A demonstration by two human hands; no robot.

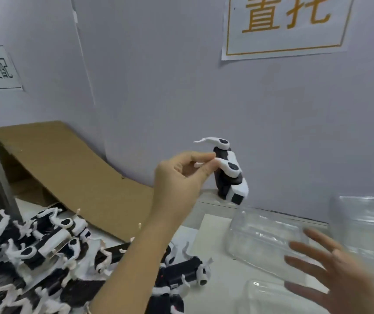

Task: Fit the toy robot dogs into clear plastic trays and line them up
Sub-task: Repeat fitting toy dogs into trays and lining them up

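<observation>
My left hand (181,177) is raised in the middle of the view and pinches one white leg of a black-and-white toy robot dog (229,175), which hangs nose-down in the air. My right hand (330,273), blurred, has its fingers spread and straight at the lower right, just in front of a clear plastic tray (263,236) that lies tilted on the white table. It does not plainly grip the tray. A heap of several more toy dogs (45,252) covers the table at the lower left.
A second clear tray (367,225) stands at the right edge and another clear piece (267,295) lies at the bottom. A brown cardboard sheet (68,168) leans against the grey wall at the left. Paper signs hang on the wall.
</observation>
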